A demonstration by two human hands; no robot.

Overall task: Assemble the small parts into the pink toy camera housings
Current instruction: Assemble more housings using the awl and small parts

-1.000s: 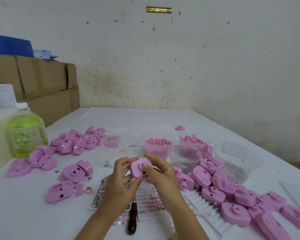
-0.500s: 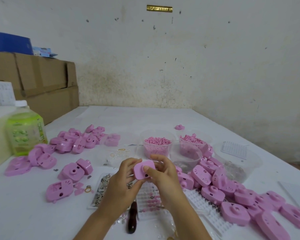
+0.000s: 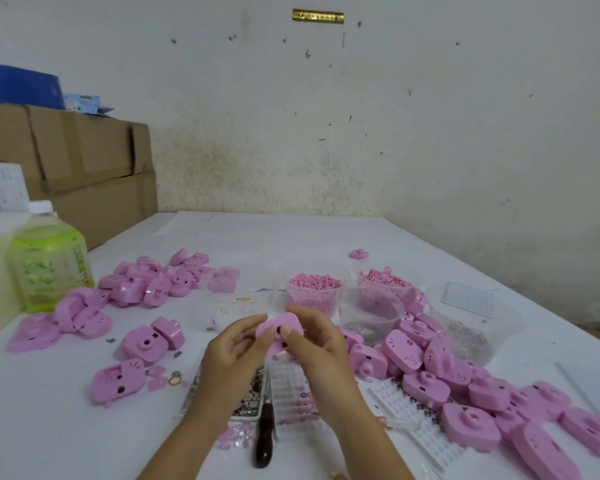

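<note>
Both hands hold one pink toy camera housing [image 3: 278,326] above the middle of the white table [image 3: 291,237]. My left hand [image 3: 234,355] grips its left edge with thumb and fingers. My right hand [image 3: 317,344] curls round its right side, thumb pressed on the front face near a dark hole. Most of the housing is hidden by the fingers. A clear tub of small pink parts [image 3: 314,289] stands just behind the hands.
Pink housings lie in a pile on the right [image 3: 465,386] and another on the left [image 3: 146,282]. A dark-handled tool [image 3: 264,434], white peg trays [image 3: 409,410] and a tray of metal bits [image 3: 250,393] lie under my hands. A green bottle [image 3: 47,261] and cardboard boxes [image 3: 66,161] stand at the left.
The housing has been turned between my hands and lowered a little. My right thumb has shifted onto its front face. The view has tilted slightly.
</note>
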